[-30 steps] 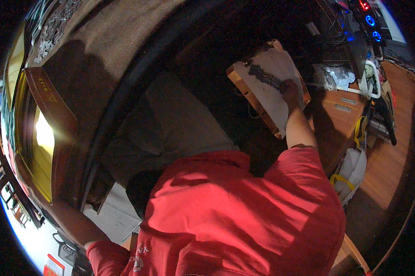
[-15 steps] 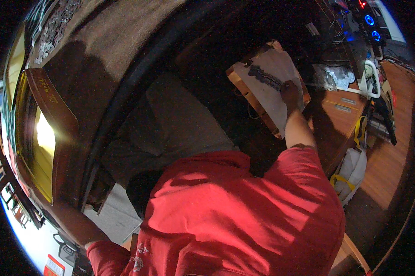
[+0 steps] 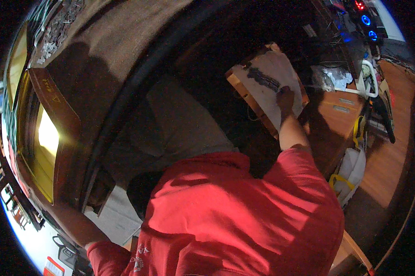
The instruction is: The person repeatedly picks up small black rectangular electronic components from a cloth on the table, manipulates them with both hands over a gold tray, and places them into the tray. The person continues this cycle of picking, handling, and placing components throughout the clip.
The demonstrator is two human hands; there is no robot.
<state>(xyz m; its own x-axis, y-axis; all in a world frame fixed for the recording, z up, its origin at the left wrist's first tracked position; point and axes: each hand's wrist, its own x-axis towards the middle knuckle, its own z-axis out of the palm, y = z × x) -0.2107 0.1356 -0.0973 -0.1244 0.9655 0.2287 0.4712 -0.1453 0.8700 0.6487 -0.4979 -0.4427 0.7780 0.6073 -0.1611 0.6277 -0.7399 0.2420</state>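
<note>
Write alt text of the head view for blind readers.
Bare right hand at the end of a dark, jagged strip on a pale sheet over an orange-brown box. The left forearm extends toward a brown case with lit yellow lining; the left hand is hidden.

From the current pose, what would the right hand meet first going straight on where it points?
Likely the near end of the dark strip on the pale sheet; contact and depth at the right hand are unclear.

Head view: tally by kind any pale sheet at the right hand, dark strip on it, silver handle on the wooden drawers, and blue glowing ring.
Pale sheet: 1
Dark strip: 1
Silver handles: 2
Blue rings: 2
Total: 6
</note>
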